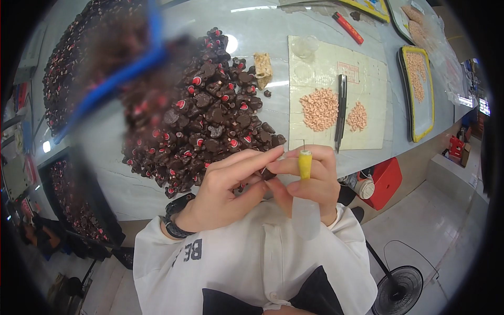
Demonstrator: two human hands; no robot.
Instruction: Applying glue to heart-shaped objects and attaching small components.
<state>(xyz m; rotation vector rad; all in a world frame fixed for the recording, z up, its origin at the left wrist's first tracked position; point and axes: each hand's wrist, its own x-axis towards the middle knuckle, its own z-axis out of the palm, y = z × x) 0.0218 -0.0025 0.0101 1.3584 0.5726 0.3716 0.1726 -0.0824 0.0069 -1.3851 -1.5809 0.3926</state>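
Note:
My left hand [223, 184] and my right hand [325, 181] meet close to my chest, at the table's near edge. Between their fingertips is a small dark brown piece [268, 174], mostly covered by the fingers. A translucent squeeze bottle [306, 218] with a yellow neck and thin needle tip is tucked in my right hand, needle up. Just beyond my left hand spreads a big heap of dark brown figures [215, 115], several with red and white details. Small peach-coloured pieces [319, 109] lie in two piles on a pale board [367, 134], beyond my right hand.
Black tweezers [342, 107] lie between the peach piles. A blurred blue-rimmed container [113, 79] hangs over the heap's left side. Farther out are a beige lump [263, 70], a red marker-like stick [348, 28] and a yellow-edged tray [429, 121]. A black fan [399, 291] stands below right.

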